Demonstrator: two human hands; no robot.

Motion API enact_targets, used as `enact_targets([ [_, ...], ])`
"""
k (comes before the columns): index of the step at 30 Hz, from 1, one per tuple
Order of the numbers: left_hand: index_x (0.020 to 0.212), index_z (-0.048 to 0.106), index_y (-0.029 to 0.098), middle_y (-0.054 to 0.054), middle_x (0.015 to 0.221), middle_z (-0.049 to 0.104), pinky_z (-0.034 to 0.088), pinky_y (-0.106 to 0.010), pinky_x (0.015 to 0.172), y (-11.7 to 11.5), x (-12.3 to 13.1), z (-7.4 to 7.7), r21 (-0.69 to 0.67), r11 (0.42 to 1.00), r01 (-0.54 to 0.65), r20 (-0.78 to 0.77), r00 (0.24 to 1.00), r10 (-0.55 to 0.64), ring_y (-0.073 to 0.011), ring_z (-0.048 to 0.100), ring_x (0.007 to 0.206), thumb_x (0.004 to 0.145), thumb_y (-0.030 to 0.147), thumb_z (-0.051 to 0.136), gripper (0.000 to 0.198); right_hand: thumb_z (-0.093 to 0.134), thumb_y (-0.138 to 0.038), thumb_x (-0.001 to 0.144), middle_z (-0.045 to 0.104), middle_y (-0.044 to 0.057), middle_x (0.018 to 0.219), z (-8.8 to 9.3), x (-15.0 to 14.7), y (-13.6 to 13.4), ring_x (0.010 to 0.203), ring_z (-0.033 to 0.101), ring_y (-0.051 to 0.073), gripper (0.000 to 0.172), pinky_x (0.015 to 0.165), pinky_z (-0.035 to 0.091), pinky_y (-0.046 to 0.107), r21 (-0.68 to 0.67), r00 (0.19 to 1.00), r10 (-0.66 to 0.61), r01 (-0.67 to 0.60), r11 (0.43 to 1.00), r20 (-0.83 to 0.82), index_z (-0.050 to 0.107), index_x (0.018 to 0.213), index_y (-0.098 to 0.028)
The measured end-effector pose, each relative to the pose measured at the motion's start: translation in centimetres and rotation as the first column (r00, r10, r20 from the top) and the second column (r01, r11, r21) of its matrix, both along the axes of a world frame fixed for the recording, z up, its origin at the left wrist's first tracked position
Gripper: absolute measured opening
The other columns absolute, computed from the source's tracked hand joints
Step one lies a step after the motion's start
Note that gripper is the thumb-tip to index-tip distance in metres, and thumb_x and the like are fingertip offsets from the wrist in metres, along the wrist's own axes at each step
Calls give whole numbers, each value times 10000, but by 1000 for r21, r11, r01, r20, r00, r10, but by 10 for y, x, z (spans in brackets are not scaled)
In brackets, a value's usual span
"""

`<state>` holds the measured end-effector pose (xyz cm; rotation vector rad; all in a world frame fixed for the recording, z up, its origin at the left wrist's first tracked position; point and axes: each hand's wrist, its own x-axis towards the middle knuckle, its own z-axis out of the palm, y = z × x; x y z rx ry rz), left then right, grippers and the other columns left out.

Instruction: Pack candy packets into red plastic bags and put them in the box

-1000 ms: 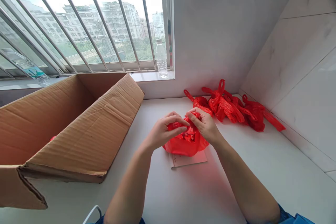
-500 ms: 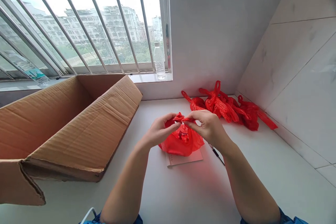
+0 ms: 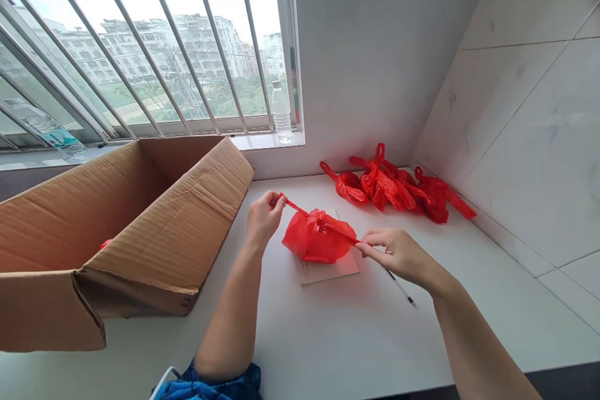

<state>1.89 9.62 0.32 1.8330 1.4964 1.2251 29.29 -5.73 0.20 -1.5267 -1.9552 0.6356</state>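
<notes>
Our left hand [image 3: 263,219] and right hand [image 3: 396,253] each pinch a handle of the red bag [image 3: 312,240] on a card [image 3: 328,270] right of the box [image 3: 154,231]; we judge it soft, light, slippery, best held by the handles.

Red plastic bag [image 3: 313,239], red tied bags [image 3: 398,187] behind, brown cardboard box [image 3: 154,225], white counter [image 3: 328,337]

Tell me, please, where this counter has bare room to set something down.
Bare counter lies in front of the red bag, between the forearms, and at the right, between the pen and the tiled wall. It is crowded where the left hand and right hand pinch the bag, by the box, and at the pile of bags.
</notes>
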Motion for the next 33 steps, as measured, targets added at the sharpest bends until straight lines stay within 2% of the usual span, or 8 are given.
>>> enact_targets([
  [5, 782, 691, 174, -55, 759, 718, 484, -287, 691, -3, -18, -32, -114, 992, 48, 34, 998, -45, -194, 653, 727, 774, 536, 622, 368, 453, -589, 950, 658, -6, 789, -16, 15, -11, 677, 558, 150, 494, 640, 414, 267, -228, 998, -10, -6, 974, -68, 717, 741, -227],
  [9, 1135, 673, 148, -126, 1039, 738, 536, -341, 815, -16, -31, -52, -183, 976, 120, 63, 992, -110, -238, 697, 940, 888, 654, 439, 609, 623, -598, 831, 692, 60, 1164, -19, 33, -5, 1044, 641, 268, 455, 845, 508, 342, -309, 990, 43, -82, 948, -133, 707, 1137, -272],
  [11, 1256, 632, 172, -144, 1222, 686, 510, -390, 933, -23, -35, -58, -211, 967, 141, 39, 990, -136, -271, 656, 1114, 908, 669, 419, 642, 687, -536, 778, 545, 90, 1437, -27, 36, 5, 1266, 547, 315, 693, 973, 489, 407, -285, 998, -2, -18, 958, -68, 520, 1412, -312],
  [14, 1307, 613, 240, -109, 1415, 566, 391, -444, 1103, -32, -30, -57, -224, 954, 198, -26, 978, -209, -295, 508, 1328, 894, 658, 501, 598, 710, -443, 728, 258, 124, 1631, -43, 20, 25, 1477, 284, 359, 974, 1133, 327, 547, -155, 974, -126, 157, 975, 189, 250, 1571, -274],
  [16, 1342, 579, 272, -86, 1468, 513, 315, -478, 1162, -37, -17, -54, -177, 949, 261, -159, 944, -289, -293, 431, 1388, 905, 634, 512, 572, 692, -450, 745, 124, 131, 1666, -53, -4, 40, 1527, 143, 338, 1034, 1179, 219, 584, -66, 956, -80, 102, 993, 282, 142, 1596, -243],
  [20, 1436, 457, 302, -67, 1538, 433, 153, -561, 1220, -44, 15, -61, -33, 926, 377, -483, 805, -345, -282, 332, 1458, 960, 542, 478, 533, 570, -499, 871, 73, 75, 1677, -68, -48, 63, 1544, 82, 248, 928, 1223, 133, 551, 157, 955, 118, -165, 974, 272, 44, 1601, -272],
  [27, 1435, 460, 260, -71, 1596, 349, 185, -565, 1220, -43, 29, -113, -21, 921, 389, -675, 674, -300, -275, 301, 1486, 1013, 405, 405, 450, 429, -522, 964, 242, 76, 1641, -104, -57, 75, 1520, 210, 260, 748, 1222, 185, 558, 161, 959, 29, -77, 984, 281, 144, 1598, -245],
  [33, 1447, 465, 263, -65, 1555, 422, 223, -552, 1218, -40, 29, -122, -9, 930, 368, -673, 685, -277, -278, 360, 1458, 1007, 389, 422, 460, 353, -512, 998, 242, 67, 1638, -123, -64, 76, 1525, 194, 254, 690, 1244, 171, 526, 87, 957, 31, -58, 995, 288, 224, 1584, -171],
])
